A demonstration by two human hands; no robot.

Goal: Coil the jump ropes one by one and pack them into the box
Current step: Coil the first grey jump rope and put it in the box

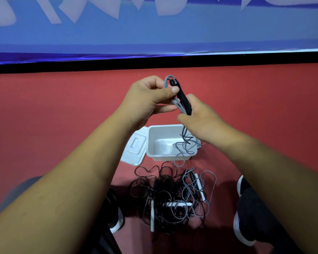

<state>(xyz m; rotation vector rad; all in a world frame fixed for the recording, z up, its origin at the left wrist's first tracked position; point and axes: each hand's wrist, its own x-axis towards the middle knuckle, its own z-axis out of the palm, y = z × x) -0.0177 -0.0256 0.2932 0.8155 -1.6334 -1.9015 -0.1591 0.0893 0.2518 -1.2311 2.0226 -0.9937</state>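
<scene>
Above the white box (155, 142), you hold one grey jump rope (175, 102) up in both hands. Your left hand (151, 96) pinches the folded grey loops near their top, thumb pressed across them against the curled fingers. Your right hand (202, 118) is curled round the lower end of the black handles (184, 99), which lie side by side and tilt up toward the left hand. From under the right hand the rest of that rope hangs down in loose bends into the right part of the box, and one loop spills over the near rim onto the red floor (62, 107). Apart from that cord, what shows of the box's inside is bare. Its lid (134, 149) lies just beside it on the left, touching the box wall or nearly so; I cannot tell which. Nearer to you, between your shoes (241, 184), sits a tangled pile of ropes (165, 195) – black and grey cords mixed – with white handles (152, 215) lying in it. Beyond the floor hangs a blue banner (154, 33) with pale lettering, too blurred to read.
</scene>
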